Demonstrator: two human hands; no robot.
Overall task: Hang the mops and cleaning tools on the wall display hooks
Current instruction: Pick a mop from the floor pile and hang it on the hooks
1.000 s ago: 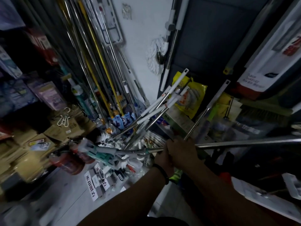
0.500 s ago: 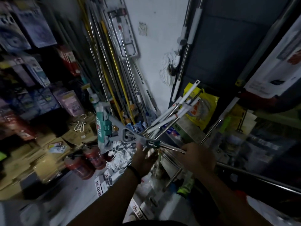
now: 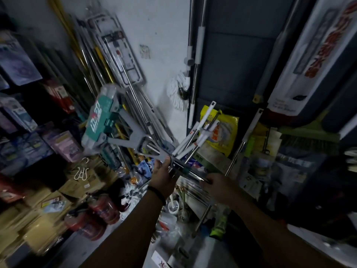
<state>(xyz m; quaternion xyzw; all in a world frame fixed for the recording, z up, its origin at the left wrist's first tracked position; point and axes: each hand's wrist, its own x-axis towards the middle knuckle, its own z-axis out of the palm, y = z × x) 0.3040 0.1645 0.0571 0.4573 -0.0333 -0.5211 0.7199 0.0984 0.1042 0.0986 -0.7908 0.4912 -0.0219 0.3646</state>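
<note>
I hold a sponge mop with a grey forked frame and a teal-labelled head raised up and to the left, in front of the wall. My left hand grips the frame's neck where it meets the metal pole. My right hand grips the pole further back. A white string mop hangs on the white wall beside a steel pole. Several long-handled tools lean or hang at the upper left.
White-handled tools stand bunched in a rack at centre, by a yellow bag. Red fire extinguishers and cardboard boxes lie at lower left. Packed shelves fill the left side, a dark door and boxed goods the right.
The mop head has swung from low and level up to the left toward the wall. My left hand slid forward to the frame's neck; my right hand stayed on the pole.
</note>
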